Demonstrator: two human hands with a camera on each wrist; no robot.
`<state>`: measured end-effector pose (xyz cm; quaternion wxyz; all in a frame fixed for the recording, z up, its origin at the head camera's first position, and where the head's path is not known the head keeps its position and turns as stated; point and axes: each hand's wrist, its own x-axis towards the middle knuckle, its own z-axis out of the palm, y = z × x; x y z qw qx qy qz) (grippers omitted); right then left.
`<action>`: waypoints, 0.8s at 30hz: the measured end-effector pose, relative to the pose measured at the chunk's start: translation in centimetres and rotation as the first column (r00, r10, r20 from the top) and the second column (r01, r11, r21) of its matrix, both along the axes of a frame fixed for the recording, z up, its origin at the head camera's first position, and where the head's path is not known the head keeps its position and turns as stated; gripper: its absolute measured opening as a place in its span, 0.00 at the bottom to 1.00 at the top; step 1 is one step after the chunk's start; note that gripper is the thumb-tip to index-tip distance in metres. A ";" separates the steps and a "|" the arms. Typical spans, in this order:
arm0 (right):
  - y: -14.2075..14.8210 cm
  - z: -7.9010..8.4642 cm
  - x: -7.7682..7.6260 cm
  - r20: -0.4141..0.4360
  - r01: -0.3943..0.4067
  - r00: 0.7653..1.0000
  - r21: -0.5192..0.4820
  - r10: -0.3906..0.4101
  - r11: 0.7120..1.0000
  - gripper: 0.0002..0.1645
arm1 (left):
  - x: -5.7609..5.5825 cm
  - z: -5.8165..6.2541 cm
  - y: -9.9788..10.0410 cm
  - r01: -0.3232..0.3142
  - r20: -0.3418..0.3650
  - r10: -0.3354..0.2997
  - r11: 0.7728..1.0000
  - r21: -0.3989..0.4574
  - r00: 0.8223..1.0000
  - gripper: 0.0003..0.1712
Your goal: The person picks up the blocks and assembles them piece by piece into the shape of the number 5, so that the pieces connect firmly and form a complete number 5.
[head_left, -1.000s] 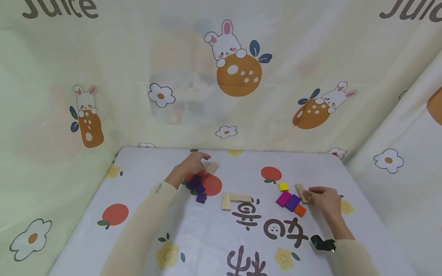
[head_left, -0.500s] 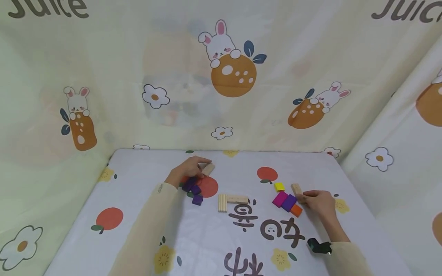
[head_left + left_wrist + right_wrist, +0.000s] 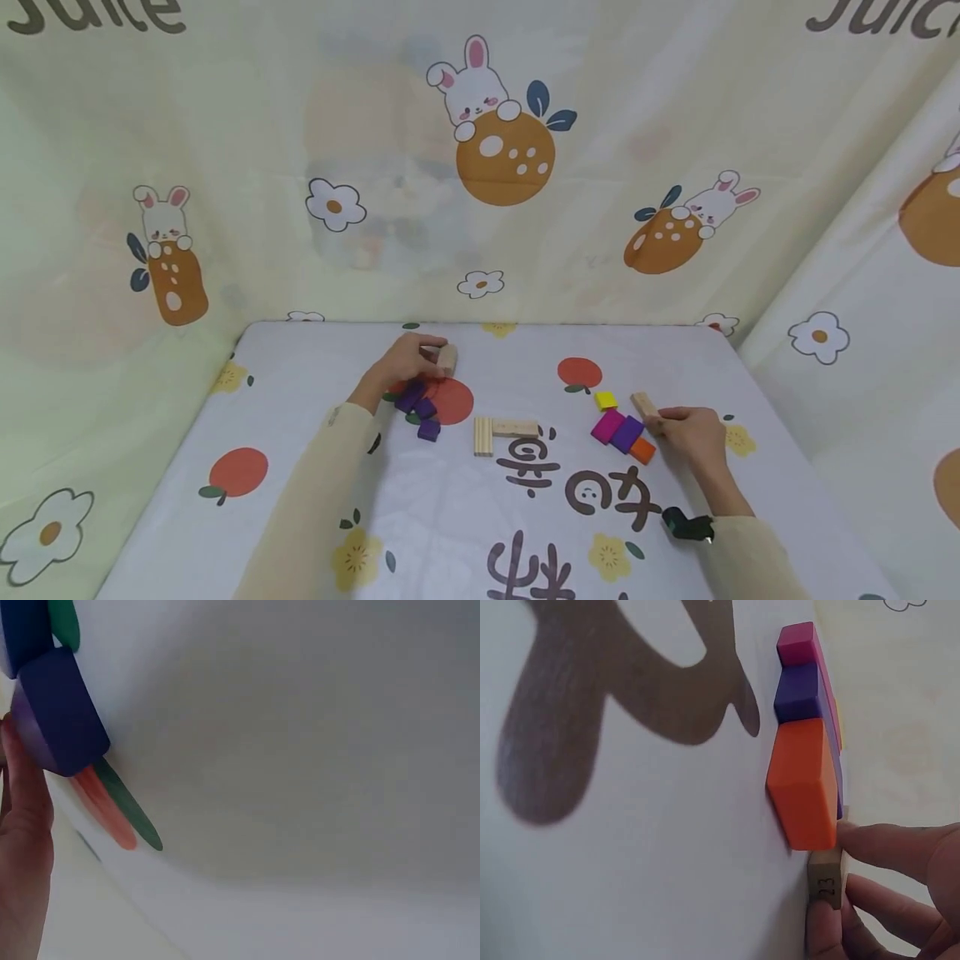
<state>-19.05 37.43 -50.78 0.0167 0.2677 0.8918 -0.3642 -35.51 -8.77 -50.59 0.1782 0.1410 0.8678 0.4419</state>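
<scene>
At the far left of the table my left hand (image 3: 408,357) holds a plain wooden block (image 3: 447,358) between thumb and fingers. Dark purple blocks (image 3: 427,431) lie just below that hand; in the left wrist view one purple block (image 3: 64,712) stands close by the fingers, and the wooden block is not visible there. On the right, my right hand (image 3: 696,435) pinches another wooden block (image 3: 642,406). Its end, marked 23, shows in the right wrist view, right beside an orange block (image 3: 802,784). Purple (image 3: 627,434), magenta (image 3: 607,426) and yellow (image 3: 606,401) blocks sit in the same group.
Two wooden blocks lie mid-table: a short upright-looking one (image 3: 483,437) and a long one (image 3: 516,428) touching it at a right angle. The patterned white cloth (image 3: 450,508) covers the table. Printed curtains (image 3: 375,275) hang behind and at the sides.
The wooden block at my left hand has turned from a slant to nearly pointing away from me. My right hand has barely moved on its block. The head view has shifted slightly.
</scene>
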 end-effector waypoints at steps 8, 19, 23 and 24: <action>0.0 0.7 -0.1 0.025 -0.029 0.999 -0.010 0.029 1.000 0.26 | 2.3 1.1 0.0 -0.145 0.051 0.136 0.959 0.244 0.989 0.39; 0.9 0.4 0.3 -0.020 -0.028 0.999 0.013 0.028 1.000 0.28 | 9.0 2.1 0.3 -0.078 0.088 0.051 0.938 0.337 0.995 0.43; 0.8 1.0 0.6 -0.061 -0.004 0.998 0.010 0.005 1.000 0.27 | 11.9 2.0 0.1 -0.050 0.078 0.028 0.949 0.310 0.997 0.40; 0.6 1.2 0.7 -0.063 -0.007 0.998 0.004 0.007 1.000 0.28 | 12.6 1.8 0.1 -0.055 0.091 0.027 0.949 0.312 0.995 0.40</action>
